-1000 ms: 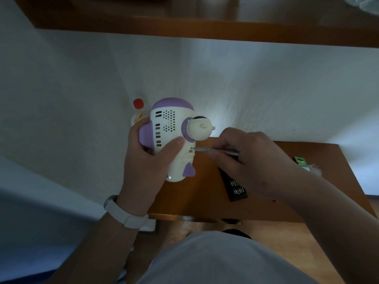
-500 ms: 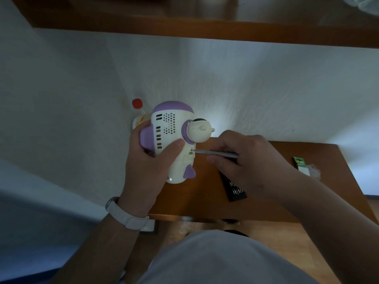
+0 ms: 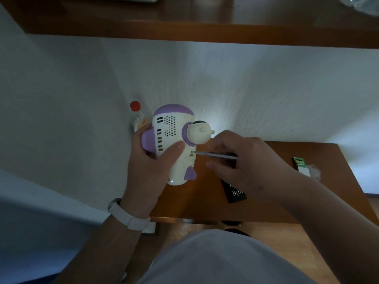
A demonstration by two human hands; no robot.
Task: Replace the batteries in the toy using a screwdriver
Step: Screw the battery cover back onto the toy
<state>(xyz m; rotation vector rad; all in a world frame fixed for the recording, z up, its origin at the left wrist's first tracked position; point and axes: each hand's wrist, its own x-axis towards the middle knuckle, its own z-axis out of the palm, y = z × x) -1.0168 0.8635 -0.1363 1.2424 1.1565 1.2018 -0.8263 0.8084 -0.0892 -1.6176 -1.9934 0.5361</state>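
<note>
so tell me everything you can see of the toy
The toy is a white, rocket-shaped plastic body with a purple cap, purple fins, speaker holes and slots, and a small cream figure in a purple ring. The left hand grips it off the wooden table, thumb across it. The screwdriver tip, held by the right hand, meets a recess below the figure.

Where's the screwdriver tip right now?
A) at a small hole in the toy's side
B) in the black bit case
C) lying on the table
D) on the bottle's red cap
A: the right hand holds the screwdriver, its tip at a hole in the toy.
</note>
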